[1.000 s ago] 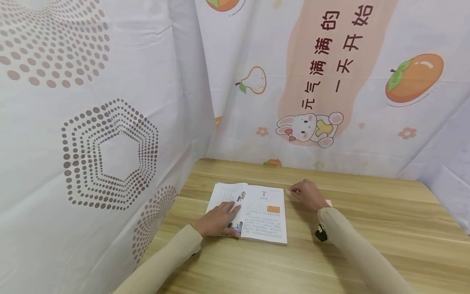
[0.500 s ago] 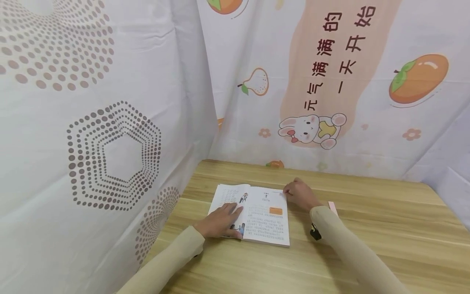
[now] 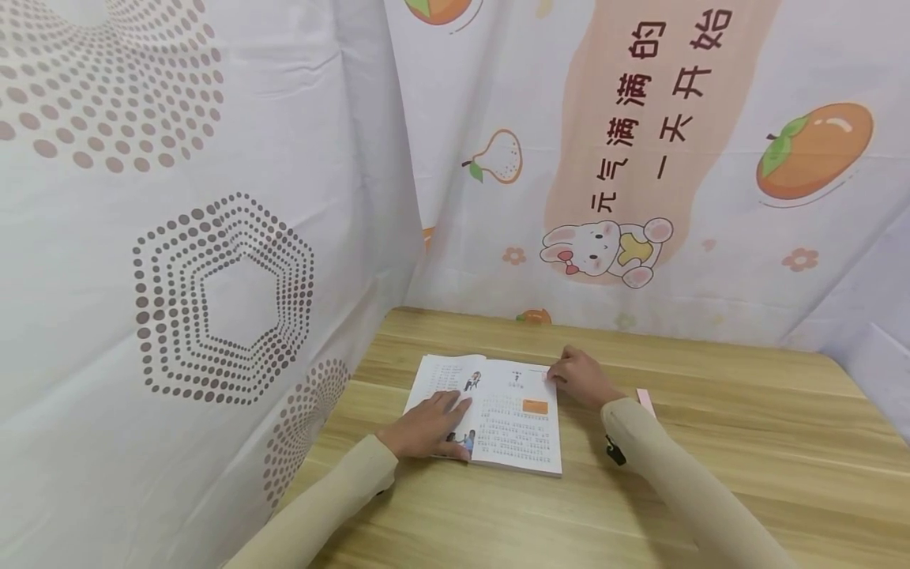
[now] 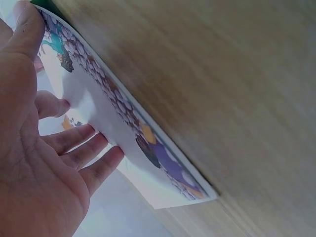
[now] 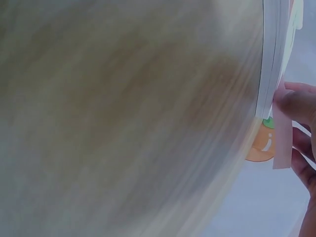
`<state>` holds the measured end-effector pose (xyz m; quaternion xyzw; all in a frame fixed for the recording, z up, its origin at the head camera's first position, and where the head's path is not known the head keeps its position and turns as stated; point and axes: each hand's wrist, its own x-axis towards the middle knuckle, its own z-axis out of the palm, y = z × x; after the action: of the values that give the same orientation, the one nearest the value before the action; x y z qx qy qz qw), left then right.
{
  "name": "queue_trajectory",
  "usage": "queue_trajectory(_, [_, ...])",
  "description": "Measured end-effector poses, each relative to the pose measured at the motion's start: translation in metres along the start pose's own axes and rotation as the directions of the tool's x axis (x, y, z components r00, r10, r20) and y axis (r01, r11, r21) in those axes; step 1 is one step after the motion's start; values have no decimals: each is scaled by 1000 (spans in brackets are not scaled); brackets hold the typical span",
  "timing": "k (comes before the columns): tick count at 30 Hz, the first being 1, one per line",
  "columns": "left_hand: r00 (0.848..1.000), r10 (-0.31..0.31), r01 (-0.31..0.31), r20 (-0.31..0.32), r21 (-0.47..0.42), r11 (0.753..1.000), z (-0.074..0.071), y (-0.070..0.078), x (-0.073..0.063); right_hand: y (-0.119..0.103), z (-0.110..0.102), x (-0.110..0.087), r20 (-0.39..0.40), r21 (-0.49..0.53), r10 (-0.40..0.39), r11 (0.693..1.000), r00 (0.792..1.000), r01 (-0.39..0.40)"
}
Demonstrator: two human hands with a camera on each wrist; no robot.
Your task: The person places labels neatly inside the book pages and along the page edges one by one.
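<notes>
Two hands are at work, and from the far left it's the white curtain [image 3: 341,197] first, printed with a dotted hexagon [image 3: 152,304] and slanting back behind the bench [image 3: 483,521]. Next comes a pale sleeve [image 3: 327,498], reaching up to the left hand [image 3: 426,427]: fingers loosely spread and nearly straight, gripping nothing, laid across the left page of the book [image 3: 515,427]. The left wrist view has those fingertips right on the paper, by a printed strip of pebbles along the page's edge. And the book itself, lying spread on the bench with both pages up: drawings of figures on the left page, lines of print and an orange box [image 3: 535,406] on the right one. Up behind it, a pear [image 3: 500,156] on the back curtain. Now the top right corner of the book, where a pink strip [image 5: 283,143] sits, part of it sticking out past the corner, and it's the right hand [image 3: 584,378] that has it, fingers bent in close, thumb and fingers pinching the strip at the edge. Above, a cartoon rabbit [image 3: 604,251] printed sideways; below, something black [image 3: 614,450] at the wrist. Just beyond the wrist, a second strip [image 3: 644,399] lies on the bench, partly hidden by the right sleeve [image 3: 682,482]. Far right, a big orange fruit [image 3: 814,150] on the curtain behind.
</notes>
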<state>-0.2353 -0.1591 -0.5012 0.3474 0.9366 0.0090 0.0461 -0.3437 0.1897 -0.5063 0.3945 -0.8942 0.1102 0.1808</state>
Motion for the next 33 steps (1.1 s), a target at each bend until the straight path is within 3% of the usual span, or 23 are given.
queue_trajectory(8, [1000,-6,7,13,-14,1000,1,0,1,-3,-1,1,29,-71,-124,989,992,126])
queue_trajectory(11, [1000,-6,6,11,-4,1000,1,-1,1,-4,1,3,56,-122,-138,982,989,144])
queue_trajectory(22, [1000,-5,5,4,-15,1000,0,-2,0,-16,0,3,163,-307,-129,936,978,175])
queue_trajectory(33, [1000,-13,13,7,-19,1000,-4,1,1,-24,-6,4,250,-291,-16,952,968,91])
